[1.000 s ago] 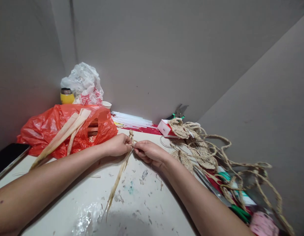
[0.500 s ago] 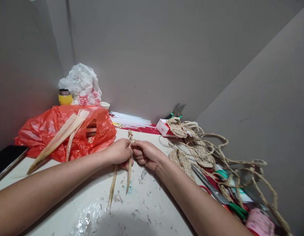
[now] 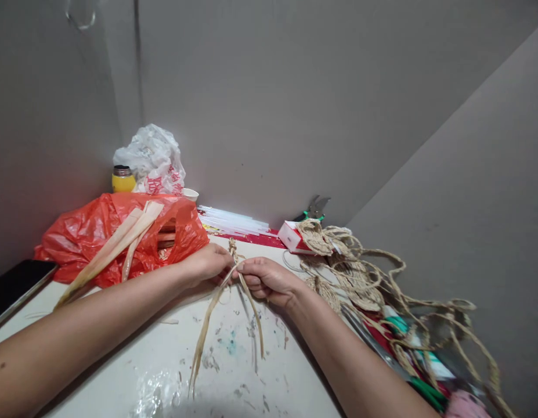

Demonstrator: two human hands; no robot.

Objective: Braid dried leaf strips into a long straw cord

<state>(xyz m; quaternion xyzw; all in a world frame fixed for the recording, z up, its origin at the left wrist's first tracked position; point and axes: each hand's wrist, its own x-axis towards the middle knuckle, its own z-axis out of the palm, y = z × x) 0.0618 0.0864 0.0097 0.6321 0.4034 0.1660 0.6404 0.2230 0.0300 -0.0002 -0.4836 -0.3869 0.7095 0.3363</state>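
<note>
Over the middle of the white table, both hands meet at a short braid [image 3: 233,248] of tan plant fibre. Two loose fibre strips hang below it; the longer strip [image 3: 203,339] slants down to the left and the shorter strip [image 3: 255,313] to the right. My right hand [image 3: 269,280] pinches the strips just under the braid, thumb and forefinger together. My left hand [image 3: 210,265] is closed at the braid's left side, its fingertips against the fibre and partly hidden.
At left lie a red plastic bag [image 3: 98,232] with pale dry leaf strips [image 3: 121,241] on it and a black phone [image 3: 22,284]. Coiled braided cord [image 3: 356,276] covers the right side. Translucent sticks [image 3: 234,221], a small box [image 3: 291,237] and pruning shears [image 3: 316,208] sit near the wall.
The hanging strips have spread apart into an upside-down V; one now swings out to the right. My left hand has shifted slightly away from the right hand. The whole view has tilted a little.
</note>
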